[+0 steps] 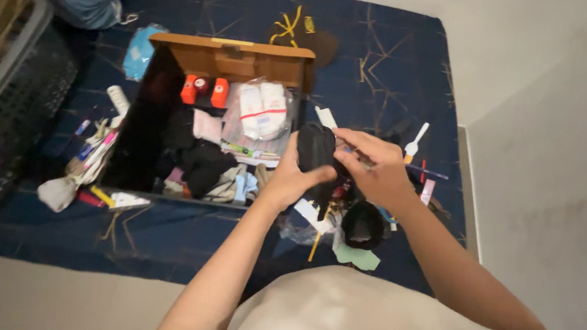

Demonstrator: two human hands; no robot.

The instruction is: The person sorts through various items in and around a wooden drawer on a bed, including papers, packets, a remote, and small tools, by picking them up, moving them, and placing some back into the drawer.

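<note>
L hand [291, 175] wrapped round black pouch [315, 149], thumb pressing its side. R hand [373, 166] pinching pouch top edge w/ fingertips. Just right of open wooden box [235, 59] on dark blue cloth [395, 62].

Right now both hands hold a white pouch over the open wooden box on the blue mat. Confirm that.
Not quite: the pouch is black, not white. The head view shows the left hand and right hand holding it beside the open wooden box on the blue mat.
</note>
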